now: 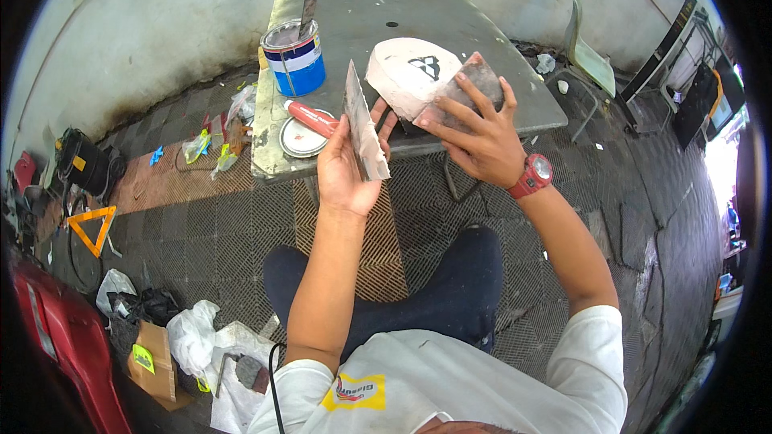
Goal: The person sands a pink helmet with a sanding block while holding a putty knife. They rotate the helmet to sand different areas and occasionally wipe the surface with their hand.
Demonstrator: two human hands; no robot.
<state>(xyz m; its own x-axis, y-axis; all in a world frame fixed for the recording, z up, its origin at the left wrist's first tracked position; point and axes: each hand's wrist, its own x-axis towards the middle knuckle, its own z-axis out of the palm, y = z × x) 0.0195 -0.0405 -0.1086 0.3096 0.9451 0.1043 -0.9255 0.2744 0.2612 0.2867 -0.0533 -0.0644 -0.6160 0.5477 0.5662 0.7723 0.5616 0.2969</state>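
Observation:
My left hand [344,175] grips a thin metal filler plate [360,126], tilted nearly on edge, with pale putty along its right side. Its fingertips show beyond the plate. My right hand [482,138] holds a flat, putty-smeared spreader [476,81], fingers spread over its upper face. The spreader overlaps the right side of a rounded piece coated in pale pink putty [401,66], which has a black-and-white patterned patch on top. Whether the spreader's edge touches the coating is hidden. The piece is at the worn grey table [386,6].
Left on the table stands an opened blue-and-white can [295,63] with a metal strip [310,6] upright in it. A red tube [310,117] lies across a round white lid [303,143]. Right of the table is a pale chair [588,54]; bags [196,334] litter the left floor.

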